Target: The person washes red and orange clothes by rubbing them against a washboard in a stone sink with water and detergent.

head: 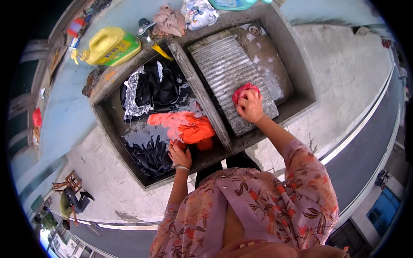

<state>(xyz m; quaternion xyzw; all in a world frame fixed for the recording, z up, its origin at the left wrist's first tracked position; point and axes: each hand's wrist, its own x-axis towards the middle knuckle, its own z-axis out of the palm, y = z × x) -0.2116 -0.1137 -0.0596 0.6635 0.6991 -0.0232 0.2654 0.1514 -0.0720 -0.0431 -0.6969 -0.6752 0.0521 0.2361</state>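
Note:
My right hand [250,106] presses a bunched pink-red cloth [245,91] onto the ridged stone washboard [230,72] in the right basin. At the near edge of the left basin, my left hand [179,154] touches the lower edge of a wet orange garment [195,128]; whether its fingers grip the fabric is hard to tell. That garment lies partly in water. Beyond it in the same basin lie black clothes [158,85] and a black-and-white patterned cloth [135,93]. Another black garment [151,158] lies left of my left hand.
A concrete divider [200,93] parts the basins. A faucet with a yellow spout [161,51] reaches over the left one. On the back ledge are a yellow jug [113,46], a beige cloth [169,21] and a white patterned cloth [199,14]. A person [69,203] sits at lower left.

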